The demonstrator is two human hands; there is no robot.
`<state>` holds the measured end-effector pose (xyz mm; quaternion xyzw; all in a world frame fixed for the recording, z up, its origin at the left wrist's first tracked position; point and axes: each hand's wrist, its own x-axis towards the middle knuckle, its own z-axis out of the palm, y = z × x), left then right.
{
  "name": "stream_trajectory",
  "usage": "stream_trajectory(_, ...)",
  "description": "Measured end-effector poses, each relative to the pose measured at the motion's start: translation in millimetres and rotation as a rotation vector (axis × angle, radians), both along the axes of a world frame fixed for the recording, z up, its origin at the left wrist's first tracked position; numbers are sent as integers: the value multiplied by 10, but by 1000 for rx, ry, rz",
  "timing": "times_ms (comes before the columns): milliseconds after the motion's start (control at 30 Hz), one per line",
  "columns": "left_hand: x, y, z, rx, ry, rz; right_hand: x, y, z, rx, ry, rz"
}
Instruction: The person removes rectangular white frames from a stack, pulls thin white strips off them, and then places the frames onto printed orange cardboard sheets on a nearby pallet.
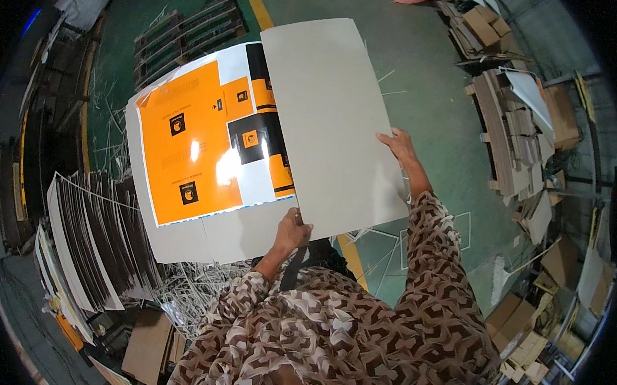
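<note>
A large plain grey cardboard sheet [339, 125] lies slantwise in front of me. My right hand [401, 147] grips its right edge, with the thumb on the top face and the other fingers partly hidden. At its near left corner, my left hand [293, 232] is closed on the edge. Left of that sheet is a glossy printed sheet [193, 143] in orange, black and white. It rests on another pale grey board [176, 238], whose border shows along the left and near sides. The grey sheet's left edge meets or overlaps the print's right side; which one, I cannot tell.
A wooden pallet [184, 39] lies on the green floor at the far left. Upright board sheets [93, 238] stand in a row at the left, beside a heap of paper strips [201, 291]. Stacked cardboard [511, 132] lines the right. Thin offcuts [389, 244] litter the floor.
</note>
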<state>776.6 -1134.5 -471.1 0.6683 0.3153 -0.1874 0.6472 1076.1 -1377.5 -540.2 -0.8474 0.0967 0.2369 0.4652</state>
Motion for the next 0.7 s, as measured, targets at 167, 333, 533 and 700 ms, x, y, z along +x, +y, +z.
stream_trajectory(167, 39, 69, 143, 218, 43, -211, -137, 92, 195, -115, -98, 98)
stream_trajectory(333, -35, 41, -93, 328, -115, -213, -126, 50, 113, -230, -179, 132)
stream_trajectory(533, -7, 52, -172, 449, -95, -281, -150, -10, 279, -519, -426, 301)
stream_trajectory(700, 94, -61, -190, 438, -34, -217, -1, 187, 426, -47, 208, 61)
